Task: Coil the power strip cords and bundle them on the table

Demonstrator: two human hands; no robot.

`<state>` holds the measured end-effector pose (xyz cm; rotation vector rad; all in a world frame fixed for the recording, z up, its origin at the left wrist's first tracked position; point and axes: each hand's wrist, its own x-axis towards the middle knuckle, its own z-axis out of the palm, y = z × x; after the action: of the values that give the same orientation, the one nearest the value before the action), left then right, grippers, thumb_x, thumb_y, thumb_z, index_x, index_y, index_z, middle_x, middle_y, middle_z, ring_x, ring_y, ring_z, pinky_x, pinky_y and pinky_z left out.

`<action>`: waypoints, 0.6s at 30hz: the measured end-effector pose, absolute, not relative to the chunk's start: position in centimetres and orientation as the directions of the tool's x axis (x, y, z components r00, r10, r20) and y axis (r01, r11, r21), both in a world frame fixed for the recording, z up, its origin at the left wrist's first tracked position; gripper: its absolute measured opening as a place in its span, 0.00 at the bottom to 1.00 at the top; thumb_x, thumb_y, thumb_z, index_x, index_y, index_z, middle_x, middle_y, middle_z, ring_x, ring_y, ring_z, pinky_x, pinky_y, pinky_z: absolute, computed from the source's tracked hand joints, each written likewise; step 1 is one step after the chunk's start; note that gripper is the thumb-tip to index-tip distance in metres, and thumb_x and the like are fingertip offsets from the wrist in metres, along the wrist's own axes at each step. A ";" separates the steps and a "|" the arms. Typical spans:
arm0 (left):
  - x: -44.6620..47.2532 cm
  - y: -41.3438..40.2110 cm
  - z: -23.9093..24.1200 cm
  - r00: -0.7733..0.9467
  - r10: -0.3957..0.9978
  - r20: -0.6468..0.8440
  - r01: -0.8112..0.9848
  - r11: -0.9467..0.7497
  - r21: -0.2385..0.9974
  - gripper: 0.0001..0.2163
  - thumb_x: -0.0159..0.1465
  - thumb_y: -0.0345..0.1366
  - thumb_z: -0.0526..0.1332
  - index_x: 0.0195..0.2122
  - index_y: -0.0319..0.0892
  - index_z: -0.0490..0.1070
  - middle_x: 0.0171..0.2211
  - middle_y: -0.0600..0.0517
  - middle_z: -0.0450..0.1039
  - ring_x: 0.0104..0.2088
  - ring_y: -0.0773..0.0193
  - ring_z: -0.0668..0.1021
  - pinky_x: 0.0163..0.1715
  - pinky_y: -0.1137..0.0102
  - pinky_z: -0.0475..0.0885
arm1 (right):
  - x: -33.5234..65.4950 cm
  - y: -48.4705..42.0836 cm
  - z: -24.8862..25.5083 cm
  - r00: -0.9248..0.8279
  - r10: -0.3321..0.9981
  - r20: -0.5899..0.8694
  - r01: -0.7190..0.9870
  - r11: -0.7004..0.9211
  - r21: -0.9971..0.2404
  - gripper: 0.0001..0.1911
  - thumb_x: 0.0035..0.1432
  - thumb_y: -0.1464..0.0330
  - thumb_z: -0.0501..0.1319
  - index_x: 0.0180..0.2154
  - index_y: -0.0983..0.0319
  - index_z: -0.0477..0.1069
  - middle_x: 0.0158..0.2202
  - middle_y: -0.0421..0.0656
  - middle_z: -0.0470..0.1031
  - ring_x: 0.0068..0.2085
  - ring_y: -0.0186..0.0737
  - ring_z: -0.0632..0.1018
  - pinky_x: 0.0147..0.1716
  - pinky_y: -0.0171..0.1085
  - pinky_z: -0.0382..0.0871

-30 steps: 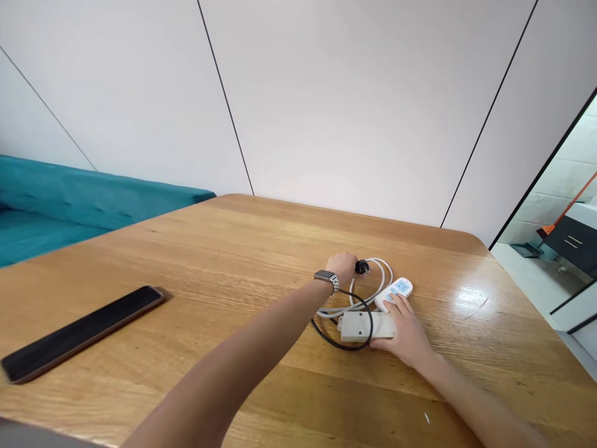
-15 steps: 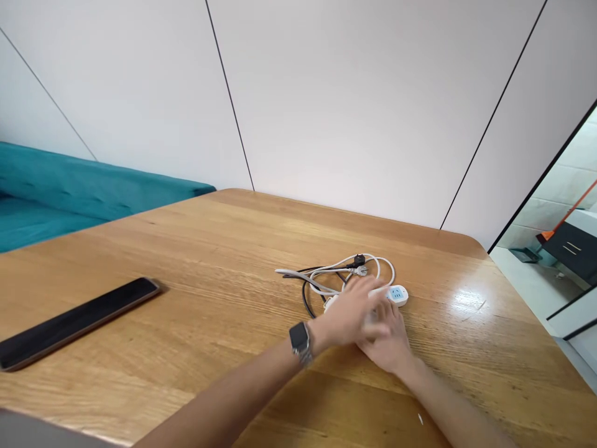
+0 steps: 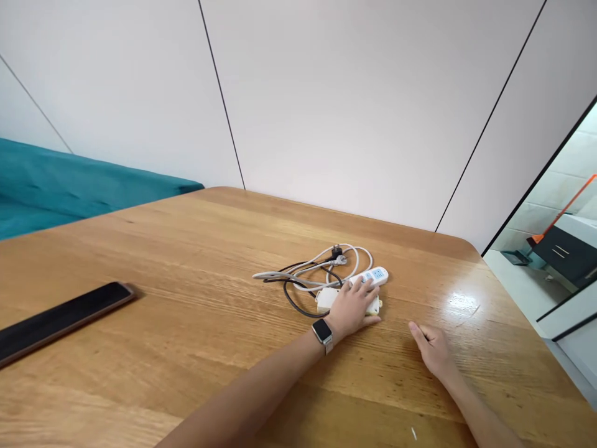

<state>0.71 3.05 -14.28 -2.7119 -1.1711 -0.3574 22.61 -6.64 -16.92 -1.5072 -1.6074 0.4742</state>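
Power strip (image 3: pixel 373 275): white, blue sockets, under our left hand (image 3: pixel 353 307) fingertips.
Adapter (image 3: pixel 326 299): cream box beneath flat, spread fingers.
Cords (image 3: pixel 311 271): coiled beyond fingers.
Right hand (image 3: pixel 432 349): open, empty, on desk (image 3: pixel 186 261).

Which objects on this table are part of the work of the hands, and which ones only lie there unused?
In use:
- white power strip under the left hand
- cream box
- white cable
- black cable

Lying about:
- black flat bar
- right hand rests on the bare table
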 end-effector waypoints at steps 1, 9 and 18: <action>0.6 4.2 -14.3 0.620 0.733 0.282 0.772 -0.633 -0.053 0.32 0.59 0.57 0.56 0.61 0.48 0.59 0.63 0.43 0.56 0.62 0.44 0.59 0.56 0.49 0.57 | 22.4 -6.6 -17.1 0.064 0.946 0.317 0.640 0.205 -0.740 0.28 0.58 0.49 0.51 0.17 0.59 0.44 0.16 0.34 0.46 0.20 0.30 0.53 0.21 0.34 0.46; -7.7 15.2 -11.0 0.028 0.956 0.293 0.998 -0.012 -0.056 0.28 0.63 0.48 0.57 0.60 0.36 0.60 0.59 0.35 0.61 0.60 0.39 0.60 0.57 0.47 0.52 | 22.4 -6.2 -17.8 0.073 0.947 0.312 0.618 0.203 -0.760 0.27 0.60 0.53 0.52 0.18 0.59 0.43 0.18 0.34 0.44 0.21 0.29 0.52 0.21 0.33 0.45; -7.1 9.6 -12.7 0.253 0.947 0.198 0.860 -0.314 0.402 0.19 0.64 0.43 0.49 0.49 0.39 0.68 0.50 0.42 0.71 0.48 0.55 0.73 0.47 0.65 0.65 | 22.0 -5.8 -16.3 0.167 0.935 0.313 0.519 0.186 -0.834 0.21 0.59 0.55 0.54 0.20 0.60 0.59 0.20 0.35 0.55 0.24 0.32 0.60 0.24 0.32 0.53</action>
<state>-7.13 9.63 -12.70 -2.6457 -1.9432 -0.6892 21.97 -5.81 -16.27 -1.4654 -1.4844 0.5360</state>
